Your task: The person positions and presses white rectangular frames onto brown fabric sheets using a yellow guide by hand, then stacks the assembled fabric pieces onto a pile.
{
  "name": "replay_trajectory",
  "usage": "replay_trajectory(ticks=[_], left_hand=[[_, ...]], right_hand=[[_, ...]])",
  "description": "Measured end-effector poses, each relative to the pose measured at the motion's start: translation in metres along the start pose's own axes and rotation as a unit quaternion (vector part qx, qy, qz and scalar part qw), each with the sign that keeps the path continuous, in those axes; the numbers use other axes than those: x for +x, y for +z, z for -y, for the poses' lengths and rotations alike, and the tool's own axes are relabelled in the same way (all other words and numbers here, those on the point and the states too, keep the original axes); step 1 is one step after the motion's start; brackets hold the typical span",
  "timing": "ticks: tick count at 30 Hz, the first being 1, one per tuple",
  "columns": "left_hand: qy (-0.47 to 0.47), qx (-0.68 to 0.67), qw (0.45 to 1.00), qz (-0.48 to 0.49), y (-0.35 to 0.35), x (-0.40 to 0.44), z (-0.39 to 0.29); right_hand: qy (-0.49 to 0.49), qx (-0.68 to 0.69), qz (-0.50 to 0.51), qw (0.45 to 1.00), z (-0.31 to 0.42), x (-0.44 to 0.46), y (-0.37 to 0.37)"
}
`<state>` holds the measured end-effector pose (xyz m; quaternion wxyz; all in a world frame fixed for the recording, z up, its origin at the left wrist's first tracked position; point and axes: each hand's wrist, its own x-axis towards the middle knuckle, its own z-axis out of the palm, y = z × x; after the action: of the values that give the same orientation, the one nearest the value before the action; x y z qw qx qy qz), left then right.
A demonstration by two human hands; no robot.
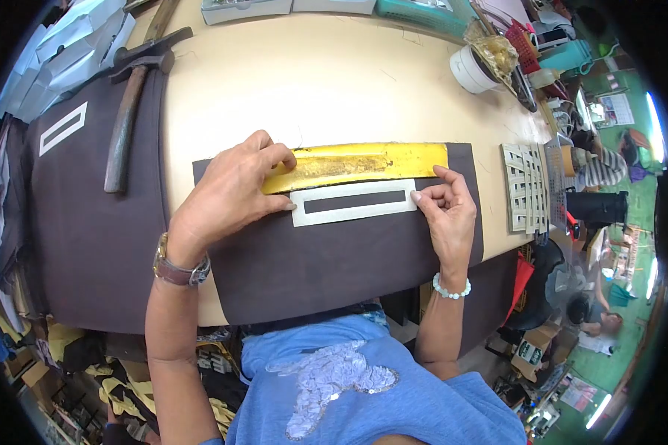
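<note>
A dark fabric panel [334,259] lies flat on the table in front of me. Across its upper part runs a worn yellow strip [416,159], straight like a ruler. Just below it sits a white rectangular frame [356,215] with a long slot. My left hand [237,178] has bent fingers on the strip's left part, and its thumb touches the frame's upper left corner. My right hand [449,211] pinches at the frame's right end with the thumb, while its index fingertip rests on the strip's right end. Whatever lies under the curled right fingers is hidden.
At left, a hammer [126,126] lies on another dark fabric piece [89,222] bearing a similar white frame [63,128]. A white tub [473,70] stands at back right. Several cut pale strips [523,189] lie at the right edge. Boxes [245,9] line the back.
</note>
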<state>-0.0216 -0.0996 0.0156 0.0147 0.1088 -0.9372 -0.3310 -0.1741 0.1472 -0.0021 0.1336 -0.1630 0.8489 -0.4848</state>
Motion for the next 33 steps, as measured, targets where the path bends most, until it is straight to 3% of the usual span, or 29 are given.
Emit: replay_trajectory(ticks=[14, 17, 20, 24, 25, 28, 31, 33], left_hand=[[0.003, 0.008, 1.0, -0.001, -0.002, -0.001, -0.002], [0.009, 0.004, 1.0, -0.003, 0.001, -0.002, -0.001], [0.011, 0.049, 0.999, -0.012, 0.001, -0.005, -0.009], [0.039, 0.107, 0.993, -0.039, 0.008, -0.014, -0.018], [0.051, 0.126, 0.99, -0.04, 0.01, -0.018, -0.025], [0.146, 0.177, 0.971, -0.061, 0.033, -0.035, -0.025], [0.131, 0.212, 0.961, -0.121, 0.052, -0.051, -0.032], [0.101, 0.223, 0.959, -0.144, 0.063, -0.059, -0.029]], right_hand=[[-0.041, -0.01, -0.014, 0.999, -0.004, -0.001, 0.003], [-0.181, -0.19, -0.006, 0.965, -0.004, -0.009, 0.008], [-0.277, -0.351, -0.061, 0.892, 0.006, -0.016, 0.013], [-0.261, -0.218, -0.007, 0.94, -0.002, -0.012, -0.002], [-0.233, -0.246, 0.029, 0.94, 0.002, -0.013, -0.009], [-0.347, -0.267, -0.077, 0.896, 0.012, -0.026, 0.015], [-0.413, -0.2, 0.034, 0.888, 0.03, -0.056, 0.069], [-0.391, -0.212, 0.079, 0.892, 0.028, -0.069, 0.099]])
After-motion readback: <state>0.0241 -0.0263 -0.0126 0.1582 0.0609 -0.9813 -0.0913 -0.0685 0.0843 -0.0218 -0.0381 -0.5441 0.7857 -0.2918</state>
